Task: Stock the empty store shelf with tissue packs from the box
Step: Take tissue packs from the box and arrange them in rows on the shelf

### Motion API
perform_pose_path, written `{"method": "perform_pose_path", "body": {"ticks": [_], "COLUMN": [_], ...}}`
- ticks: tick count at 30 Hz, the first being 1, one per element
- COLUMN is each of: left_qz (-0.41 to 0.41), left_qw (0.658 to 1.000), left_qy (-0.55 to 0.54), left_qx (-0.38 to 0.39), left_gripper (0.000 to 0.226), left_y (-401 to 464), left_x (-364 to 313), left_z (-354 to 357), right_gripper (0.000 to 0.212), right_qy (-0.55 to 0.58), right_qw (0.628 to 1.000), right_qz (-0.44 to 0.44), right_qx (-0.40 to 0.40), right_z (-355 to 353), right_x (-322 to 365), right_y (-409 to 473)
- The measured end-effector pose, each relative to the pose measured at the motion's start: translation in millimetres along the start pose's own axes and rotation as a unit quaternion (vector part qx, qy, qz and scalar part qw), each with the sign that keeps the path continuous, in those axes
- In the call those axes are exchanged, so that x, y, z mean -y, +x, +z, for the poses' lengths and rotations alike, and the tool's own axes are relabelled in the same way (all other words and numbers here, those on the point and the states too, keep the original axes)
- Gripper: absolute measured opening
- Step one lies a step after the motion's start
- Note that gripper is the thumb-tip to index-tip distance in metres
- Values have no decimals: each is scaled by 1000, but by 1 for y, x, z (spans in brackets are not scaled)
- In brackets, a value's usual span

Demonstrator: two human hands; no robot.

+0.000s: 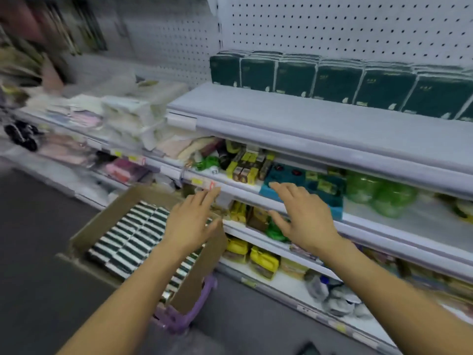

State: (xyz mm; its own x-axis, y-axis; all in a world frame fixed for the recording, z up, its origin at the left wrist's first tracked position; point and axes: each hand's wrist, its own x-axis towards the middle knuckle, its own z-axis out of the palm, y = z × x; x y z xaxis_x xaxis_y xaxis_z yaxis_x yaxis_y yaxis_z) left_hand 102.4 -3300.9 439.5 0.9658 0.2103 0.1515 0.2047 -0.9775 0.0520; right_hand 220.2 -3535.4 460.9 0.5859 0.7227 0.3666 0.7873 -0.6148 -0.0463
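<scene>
A cardboard box (107, 221) sits low at the left, filled with rows of dark green and white tissue packs (133, 237). My left hand (190, 221) hovers over the box's right side, fingers straight and spread, holding nothing. My right hand (304, 216) is stretched out beside it in front of the lower shelves, fingers also straight and empty. On the top white shelf (294, 124) a row of dark green tissue packs (330, 83) stands against the pegboard back; the shelf's front strip is bare.
The box rests on a purple basket or cart (179, 316). Lower shelves (256, 190) hold yellow, green and teal goods. To the left, white folded items (128, 111) and pink packs fill another shelf unit. Grey floor (38, 252) lies at the left.
</scene>
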Motion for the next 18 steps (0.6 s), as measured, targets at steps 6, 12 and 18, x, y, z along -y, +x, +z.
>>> {"method": "perform_pose_path", "body": {"ticks": [6, 12, 18], "left_qz": [-76, -116, -82], "left_qw": [990, 960, 945], "left_qy": [-14, -95, -158], "left_qx": [116, 237, 274], "left_gripper": [71, 73, 64], "left_y": [-27, -24, 13], "left_x": [123, 209, 225], "left_z": [46, 116, 188], "right_gripper": [42, 38, 35], "right_qy": [60, 63, 55], "right_qw": [993, 972, 945], "right_qz": [20, 57, 93], "right_qx": [98, 219, 307], "right_z": [87, 177, 261], "right_x": [77, 119, 129], "right_y": [47, 79, 103]}}
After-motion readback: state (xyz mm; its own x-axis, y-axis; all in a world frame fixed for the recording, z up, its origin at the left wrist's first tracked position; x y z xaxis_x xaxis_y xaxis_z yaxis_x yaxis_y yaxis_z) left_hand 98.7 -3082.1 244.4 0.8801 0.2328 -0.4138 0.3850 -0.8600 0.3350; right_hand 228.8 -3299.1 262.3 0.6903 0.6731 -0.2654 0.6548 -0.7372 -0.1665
